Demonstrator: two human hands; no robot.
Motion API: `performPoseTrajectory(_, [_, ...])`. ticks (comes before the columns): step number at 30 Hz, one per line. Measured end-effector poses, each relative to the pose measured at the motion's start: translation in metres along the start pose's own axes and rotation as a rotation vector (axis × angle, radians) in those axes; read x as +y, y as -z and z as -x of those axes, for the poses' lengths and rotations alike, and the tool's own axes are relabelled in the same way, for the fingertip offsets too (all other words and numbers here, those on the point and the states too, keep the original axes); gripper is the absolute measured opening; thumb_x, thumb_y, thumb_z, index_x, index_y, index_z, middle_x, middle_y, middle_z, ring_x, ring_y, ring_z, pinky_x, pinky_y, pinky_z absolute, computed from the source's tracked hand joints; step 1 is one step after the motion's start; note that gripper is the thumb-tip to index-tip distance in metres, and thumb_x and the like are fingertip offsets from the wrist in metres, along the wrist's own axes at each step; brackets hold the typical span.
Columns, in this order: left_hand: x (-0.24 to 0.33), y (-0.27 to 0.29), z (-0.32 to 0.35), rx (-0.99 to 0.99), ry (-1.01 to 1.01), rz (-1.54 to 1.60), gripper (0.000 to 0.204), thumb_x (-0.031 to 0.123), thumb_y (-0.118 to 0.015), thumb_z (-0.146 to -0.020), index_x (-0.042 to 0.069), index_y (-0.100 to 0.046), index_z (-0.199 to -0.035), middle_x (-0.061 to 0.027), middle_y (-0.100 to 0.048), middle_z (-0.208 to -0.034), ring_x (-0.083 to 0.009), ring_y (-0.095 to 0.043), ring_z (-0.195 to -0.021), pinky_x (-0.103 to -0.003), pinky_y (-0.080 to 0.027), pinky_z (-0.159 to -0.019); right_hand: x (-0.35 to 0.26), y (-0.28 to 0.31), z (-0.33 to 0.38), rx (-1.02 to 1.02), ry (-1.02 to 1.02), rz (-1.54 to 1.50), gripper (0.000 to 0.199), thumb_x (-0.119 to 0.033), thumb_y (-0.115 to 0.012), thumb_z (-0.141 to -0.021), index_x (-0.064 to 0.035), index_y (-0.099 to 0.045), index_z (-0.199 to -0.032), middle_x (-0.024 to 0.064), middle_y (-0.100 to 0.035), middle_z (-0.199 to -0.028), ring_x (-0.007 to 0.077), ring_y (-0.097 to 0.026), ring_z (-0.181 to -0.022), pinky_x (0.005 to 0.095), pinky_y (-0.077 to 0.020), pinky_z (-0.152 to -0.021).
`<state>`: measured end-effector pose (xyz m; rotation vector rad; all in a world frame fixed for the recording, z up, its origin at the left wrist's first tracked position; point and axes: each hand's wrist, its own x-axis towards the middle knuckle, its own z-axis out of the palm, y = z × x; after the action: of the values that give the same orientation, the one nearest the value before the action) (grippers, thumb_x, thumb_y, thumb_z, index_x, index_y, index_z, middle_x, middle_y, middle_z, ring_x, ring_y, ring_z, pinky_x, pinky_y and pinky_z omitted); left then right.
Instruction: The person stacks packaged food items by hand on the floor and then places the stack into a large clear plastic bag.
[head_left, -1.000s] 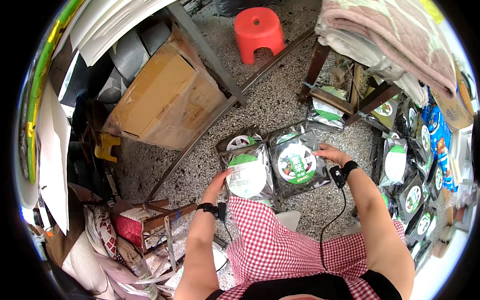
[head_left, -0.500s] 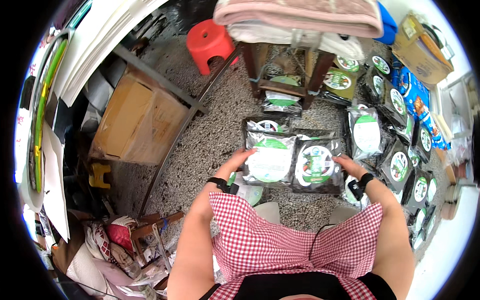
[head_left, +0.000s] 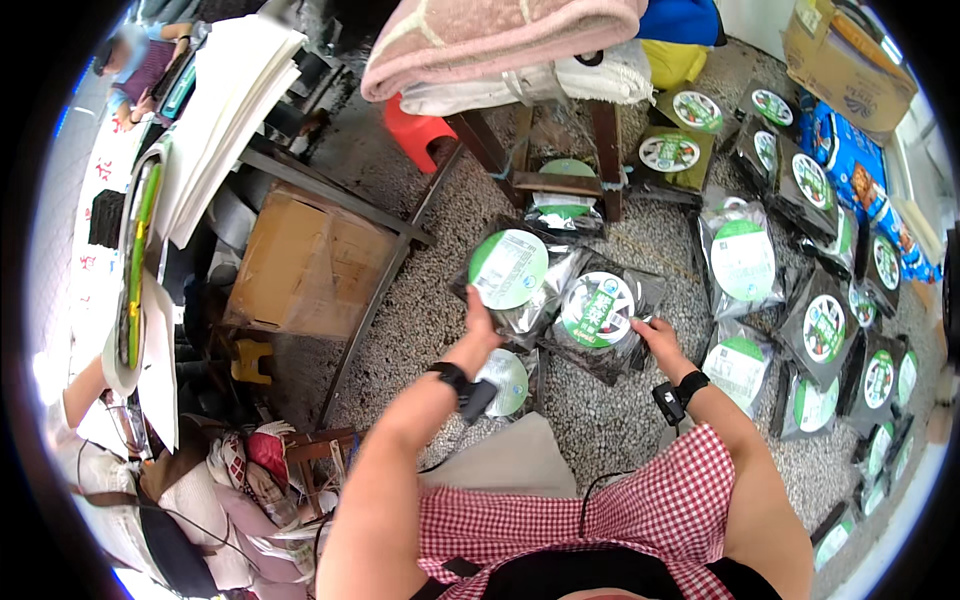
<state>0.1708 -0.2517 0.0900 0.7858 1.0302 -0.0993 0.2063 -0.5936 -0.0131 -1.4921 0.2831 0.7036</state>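
Two flat, sealed plastic packets with dark contents and round green-and-white labels are side by side in front of me, their edges meeting. My left hand (head_left: pixel 480 318) grips the outer edge of the left packet (head_left: pixel 508 268), its thumb at the label. At the outer edge of the right packet (head_left: pixel 598 312), my right hand (head_left: pixel 657 336) pinches the plastic. Both packets are tilted; whether they touch the floor I cannot tell. Another such packet (head_left: pixel 505 380) lies by my left wrist, and one more (head_left: pixel 738 368) lies right of my right hand.
Many similar packets (head_left: pixel 808 180) cover the speckled floor to the right, by blue bags (head_left: pixel 850 165) and a carton (head_left: pixel 850 70). Ahead stands a wooden stool (head_left: pixel 610 150) piled with folded cloth. A metal bar and cardboard box (head_left: pixel 300 260) are left. Another person (head_left: pixel 140 65) is at far left.
The two packets have moved away from my body and turned clockwise, with both hands still on them. My view has shifted, and more of my left trouser leg shows.
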Motion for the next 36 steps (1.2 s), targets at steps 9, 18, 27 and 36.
performPoseTrajectory(9, [-0.044,-0.017,-0.066,-0.165,-0.207,0.244,0.067,0.059,-0.046,-0.084,0.013,-0.042,-0.132,-0.0054,-0.044,-0.134,-0.0281,-0.043,-0.12,-0.042,-0.034,-0.099,-0.027,0.007,0.01,-0.01,-0.012,0.379,0.063,-0.049,-0.069,-0.071,0.0075,-0.059,-0.098,0.013,-0.062,-0.091,0.0205,-0.056,-0.084,0.0328,-0.0442,-0.074])
performPoseTrajectory(18, [-0.071,-0.037,-0.067,-0.166,-0.257,0.16,0.061,0.051,-0.053,-0.084,0.01,-0.045,-0.129,-0.0061,-0.05,-0.128,-0.0274,-0.047,-0.115,-0.04,-0.035,-0.098,-0.016,0.057,0.042,-0.083,-0.107,0.135,0.064,-0.044,-0.069,-0.073,0.0048,-0.054,-0.111,0.0122,-0.059,-0.104,0.0199,-0.054,-0.092,0.031,-0.0426,-0.078])
performPoseTrajectory(27, [-0.083,-0.092,0.052,0.032,-1.448,-0.918,0.066,0.03,-0.077,-0.065,-0.006,-0.051,-0.113,-0.0246,-0.036,-0.124,-0.038,-0.038,-0.114,-0.044,-0.033,-0.095,0.027,0.192,0.172,0.125,0.508,0.464,0.063,-0.03,-0.081,-0.059,0.0005,-0.056,-0.108,0.0175,-0.051,-0.114,0.028,-0.048,-0.109,0.0387,-0.0386,-0.093])
performPoseTrajectory(36, [-0.179,-0.133,0.071,-0.703,-1.354,-1.42,0.062,0.031,-0.082,-0.045,0.007,-0.059,-0.097,-0.0227,-0.037,-0.119,-0.0384,-0.041,-0.103,-0.044,-0.038,-0.09,0.019,0.225,0.171,-0.394,0.79,1.205,0.037,-0.018,-0.075,-0.047,-0.0045,-0.068,-0.081,0.0214,-0.041,-0.13,0.0384,-0.039,-0.12,0.0444,-0.0332,-0.098])
